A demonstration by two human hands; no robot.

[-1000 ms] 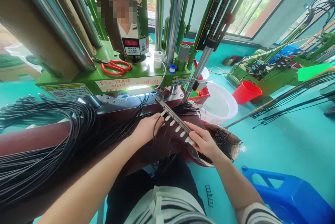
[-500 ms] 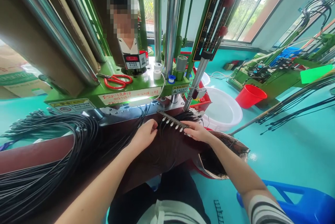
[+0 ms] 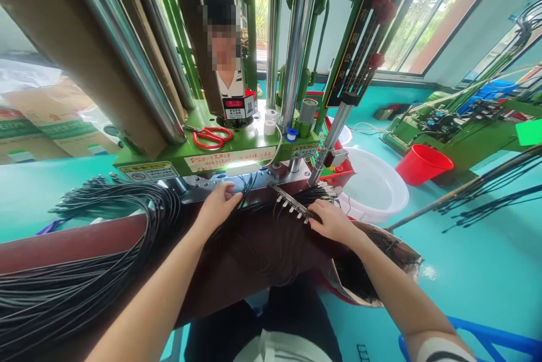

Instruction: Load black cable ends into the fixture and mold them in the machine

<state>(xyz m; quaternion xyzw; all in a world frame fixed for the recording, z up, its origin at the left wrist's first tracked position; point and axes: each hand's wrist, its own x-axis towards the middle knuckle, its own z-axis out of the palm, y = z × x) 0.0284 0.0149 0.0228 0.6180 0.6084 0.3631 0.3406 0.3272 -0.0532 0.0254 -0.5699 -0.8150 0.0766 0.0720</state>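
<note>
The right hand (image 3: 332, 222) has its fingers closed on one end of a metal bar (image 3: 294, 200), lined with small pale plugs (image 3: 292, 209), above the desk (image 3: 249, 254). The left hand (image 3: 218, 209) has thumb and finger parted beside black cables (image 3: 249, 183); I can't tell if they touch. Below the right forearm, an open sack (image 3: 409, 254) holds dark strands (image 3: 349, 276); a white tub (image 3: 372, 181) stands beyond, contents unclear.

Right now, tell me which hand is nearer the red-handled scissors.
Left. The left hand is just below the scissors in the picture; the right hand is farther off, down to their right, gripping one end of the metal bar.
</note>
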